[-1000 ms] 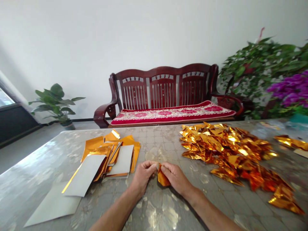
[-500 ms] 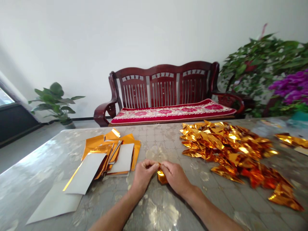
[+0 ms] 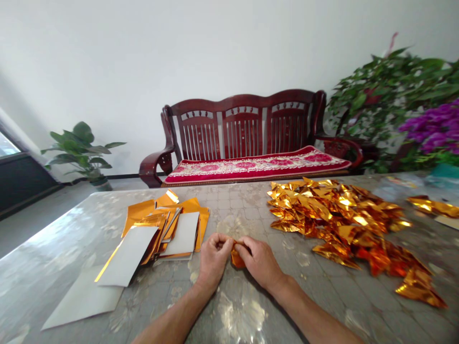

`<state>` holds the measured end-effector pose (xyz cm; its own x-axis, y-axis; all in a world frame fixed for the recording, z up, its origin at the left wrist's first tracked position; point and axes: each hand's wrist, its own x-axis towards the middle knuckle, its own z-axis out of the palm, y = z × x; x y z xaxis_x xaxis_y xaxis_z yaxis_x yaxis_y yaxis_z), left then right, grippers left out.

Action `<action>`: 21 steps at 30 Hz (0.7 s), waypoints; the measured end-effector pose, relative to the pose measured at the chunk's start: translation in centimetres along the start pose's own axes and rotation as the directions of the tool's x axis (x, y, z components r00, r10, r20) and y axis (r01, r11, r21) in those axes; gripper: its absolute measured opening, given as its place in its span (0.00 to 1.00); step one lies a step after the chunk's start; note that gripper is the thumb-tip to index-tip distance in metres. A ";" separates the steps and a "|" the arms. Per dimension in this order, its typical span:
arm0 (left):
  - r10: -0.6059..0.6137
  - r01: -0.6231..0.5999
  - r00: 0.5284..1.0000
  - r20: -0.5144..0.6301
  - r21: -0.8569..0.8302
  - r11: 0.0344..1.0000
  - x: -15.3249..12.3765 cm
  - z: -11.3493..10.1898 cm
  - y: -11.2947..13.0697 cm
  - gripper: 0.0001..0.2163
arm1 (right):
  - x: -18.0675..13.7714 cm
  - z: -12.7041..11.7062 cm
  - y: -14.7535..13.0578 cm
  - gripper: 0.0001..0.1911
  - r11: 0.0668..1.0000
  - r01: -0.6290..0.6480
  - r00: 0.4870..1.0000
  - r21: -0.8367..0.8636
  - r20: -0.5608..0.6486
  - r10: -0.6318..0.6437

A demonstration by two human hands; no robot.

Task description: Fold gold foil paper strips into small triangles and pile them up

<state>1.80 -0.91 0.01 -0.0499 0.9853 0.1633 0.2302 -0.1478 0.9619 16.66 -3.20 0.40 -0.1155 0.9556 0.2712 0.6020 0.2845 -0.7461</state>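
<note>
A small folded piece of gold foil paper (image 3: 237, 259) is pinched between my two hands, low over the middle of the table. My left hand (image 3: 214, 258) grips its left edge with thumb and forefinger. My right hand (image 3: 261, 262) closes on its right side, and its fingers partly cover the piece. Left of my hands lies a loose stack of gold foil sheets (image 3: 142, 210), some with the pale back up. To the right spreads a heap of folded gold foil pieces (image 3: 333, 215), shiny and pointed.
A patterned, glossy table cover (image 3: 161, 306) lies under everything. One pale sheet (image 3: 86, 298) rests at the near left. Clear plastic (image 3: 398, 187) and more gold foil (image 3: 432, 206) lie at the far right. Behind the table stands a wooden bench (image 3: 247, 124); plants flank it.
Both hands stay together at the same spot, with slight finger movement. The foil piece has tilted, and its lower part looks darker and less shiny.
</note>
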 end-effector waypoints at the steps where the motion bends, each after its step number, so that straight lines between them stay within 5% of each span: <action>1: -0.005 0.005 1.000 0.009 -0.019 1.000 0.0 0.0 0.0 0.08 | 0.0 0.0 0.1 0.13 1.000 -0.009 1.000 -0.004 -0.007 0.009; 8: -0.077 0.127 0.969 0.236 -0.203 0.971 0.7 0.0 -1.2 0.11 | 0.3 -0.1 0.6 0.14 1.000 0.024 1.000 -0.014 -0.013 -0.024; 16: -0.059 0.065 0.998 0.029 -0.312 0.948 0.9 -0.4 -1.2 0.13 | 0.6 -0.4 1.0 0.10 0.945 -0.119 0.975 0.305 -0.144 0.169; 21: -0.108 0.115 0.993 0.039 -0.380 0.918 1.0 -0.5 -1.1 0.18 | 1.0 -0.7 1.7 0.14 0.876 -0.173 0.948 0.451 -0.164 0.272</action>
<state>0.99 0.16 -0.74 -0.0361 0.9981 0.0495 -0.1634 -0.0547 0.9850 18.12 -1.84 -0.19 0.1834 0.9709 0.1540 0.1907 0.1185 -0.9745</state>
